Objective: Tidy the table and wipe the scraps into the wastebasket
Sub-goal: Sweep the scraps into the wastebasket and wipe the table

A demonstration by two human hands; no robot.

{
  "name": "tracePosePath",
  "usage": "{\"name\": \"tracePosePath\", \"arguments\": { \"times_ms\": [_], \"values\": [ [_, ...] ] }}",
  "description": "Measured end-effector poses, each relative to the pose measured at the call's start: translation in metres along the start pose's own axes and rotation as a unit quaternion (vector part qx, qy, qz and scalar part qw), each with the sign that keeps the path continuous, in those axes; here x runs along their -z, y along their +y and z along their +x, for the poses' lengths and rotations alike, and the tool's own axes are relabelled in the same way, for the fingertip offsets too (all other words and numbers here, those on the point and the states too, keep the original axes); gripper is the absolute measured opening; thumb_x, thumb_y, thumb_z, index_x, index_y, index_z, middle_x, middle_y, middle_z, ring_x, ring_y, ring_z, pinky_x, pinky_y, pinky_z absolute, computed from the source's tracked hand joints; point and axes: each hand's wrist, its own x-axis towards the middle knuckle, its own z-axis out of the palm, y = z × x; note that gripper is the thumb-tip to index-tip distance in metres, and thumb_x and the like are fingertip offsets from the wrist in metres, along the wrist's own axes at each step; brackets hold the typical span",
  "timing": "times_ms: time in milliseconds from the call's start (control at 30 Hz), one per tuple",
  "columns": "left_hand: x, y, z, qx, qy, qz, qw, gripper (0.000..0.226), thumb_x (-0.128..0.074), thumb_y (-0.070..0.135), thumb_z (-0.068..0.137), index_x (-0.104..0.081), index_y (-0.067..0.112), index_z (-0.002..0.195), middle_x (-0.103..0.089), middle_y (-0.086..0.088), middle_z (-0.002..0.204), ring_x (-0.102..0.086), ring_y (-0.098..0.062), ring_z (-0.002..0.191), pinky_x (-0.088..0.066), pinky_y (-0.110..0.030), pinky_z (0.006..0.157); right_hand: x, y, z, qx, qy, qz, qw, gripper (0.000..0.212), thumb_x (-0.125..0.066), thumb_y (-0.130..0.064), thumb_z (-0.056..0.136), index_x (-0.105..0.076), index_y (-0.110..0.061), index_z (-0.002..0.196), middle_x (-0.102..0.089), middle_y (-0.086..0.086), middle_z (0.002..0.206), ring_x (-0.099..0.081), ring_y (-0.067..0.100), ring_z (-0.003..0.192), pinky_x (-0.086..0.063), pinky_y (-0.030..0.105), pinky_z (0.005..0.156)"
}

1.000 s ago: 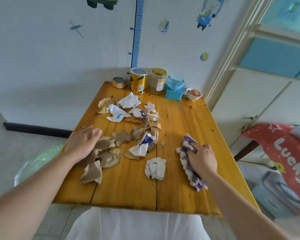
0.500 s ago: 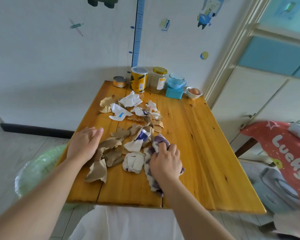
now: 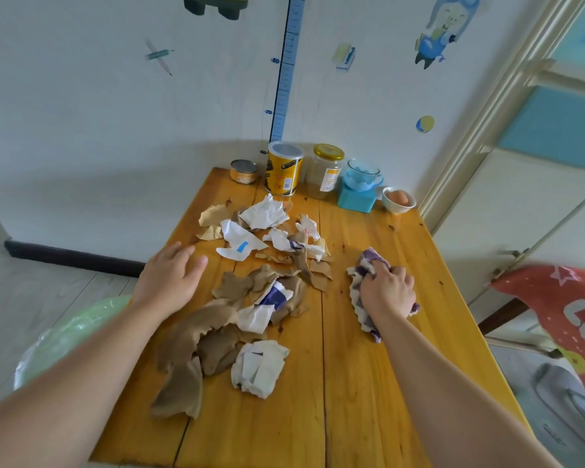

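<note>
Right hand (image 3: 387,292), one cloth (image 3: 366,263): farther right

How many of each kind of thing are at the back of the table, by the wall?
Tin can: 1
Yellow canister: 1
Glass jar: 1
Blue cup: 1
Blue box: 1
Bowl: 1
Egg: 1
Total: 7

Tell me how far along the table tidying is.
Little looks done: torn scraps cover the middle of the table. In hand: the right hand grips the cloth beside them; the left hand is open near the left edge; the wastebasket stands below it. Left: wiping every scrap in.
</note>
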Motion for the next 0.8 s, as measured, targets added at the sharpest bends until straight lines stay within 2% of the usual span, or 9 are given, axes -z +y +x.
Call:
{"name": "tracePosePath", "arguments": {
  "times_ms": [100,233,433,533,600,700,800],
  "values": [
    [-0.002,0.009,0.007,0.005,0.01,0.031,0.999,0.057,-0.025,0.046,0.096,-0.034,0.013,0.142,-0.032,-0.008,0.15,-0.026,-0.028,0.139,-0.023,-0.044,0.113,-0.009,-0.021,0.017,0.024,0.0,0.0,1.0,0.042,-0.036,-0.024,0.092,-0.045,-0.027,0.133,-0.044,0.01,0.13,-0.038,0.03,0.119,-0.034,0.042,0.098],
    [-0.005,0.011,0.009,0.011,0.008,0.052,0.999,0.061,-0.022,0.048,0.095,-0.025,0.014,0.145,-0.029,-0.008,0.152,-0.022,-0.027,0.141,-0.023,-0.043,0.113,-0.02,-0.038,0.026,0.11,-0.018,-0.007,0.994,0.041,-0.037,-0.026,0.094,-0.044,-0.029,0.134,-0.043,0.008,0.133,-0.038,0.028,0.12,-0.035,0.041,0.099],
    [-0.001,0.014,0.004,0.011,0.001,0.058,0.998,0.062,-0.021,0.05,0.094,-0.02,0.016,0.147,-0.025,-0.008,0.153,-0.019,-0.026,0.142,-0.023,-0.043,0.112,-0.023,-0.049,0.012,0.246,-0.058,0.026,0.967,0.039,-0.042,-0.027,0.093,-0.049,-0.032,0.131,-0.046,0.001,0.132,-0.038,0.023,0.12,-0.035,0.036,0.097],
    [0.001,0.013,0.003,0.003,0.003,0.027,1.0,0.061,-0.023,0.049,0.095,-0.021,0.016,0.147,-0.028,-0.007,0.152,-0.021,-0.025,0.141,-0.025,-0.042,0.111,-0.021,-0.048,-0.003,0.3,-0.077,0.036,0.95,0.039,-0.043,-0.026,0.093,-0.05,-0.032,0.131,-0.047,-0.001,0.129,-0.039,0.019,0.118,-0.034,0.031,0.094],
    [0.001,0.011,0.004,0.005,0.008,-0.001,1.0,0.061,-0.023,0.049,0.095,-0.022,0.017,0.147,-0.029,-0.006,0.152,-0.022,-0.024,0.141,-0.025,-0.042,0.111,-0.015,-0.04,-0.003,0.279,-0.047,0.085,0.955,0.035,-0.046,-0.024,0.093,-0.055,-0.029,0.126,-0.05,-0.001,0.124,-0.043,0.018,0.115,-0.036,0.028,0.09],
    [0.0,0.009,0.006,0.01,0.012,-0.019,1.0,0.066,-0.02,0.056,0.092,-0.022,0.017,0.146,-0.031,-0.006,0.151,-0.025,-0.024,0.14,-0.028,-0.043,0.11,-0.01,-0.03,0.041,0.171,0.021,0.128,0.977,0.033,-0.047,-0.023,0.093,-0.058,-0.026,0.124,-0.053,0.007,0.122,-0.046,0.023,0.112,-0.041,0.033,0.09],
    [-0.002,0.009,0.008,0.008,0.022,-0.005,1.0,0.075,-0.015,0.064,0.086,-0.025,0.017,0.143,-0.036,-0.007,0.148,-0.031,-0.025,0.137,-0.035,-0.045,0.107,-0.015,-0.039,0.097,0.075,-0.001,0.087,0.993,0.038,-0.037,-0.022,0.095,-0.051,-0.029,0.13,-0.051,0.012,0.128,-0.043,0.031,0.118,-0.041,0.043,0.096]
  ]
}}
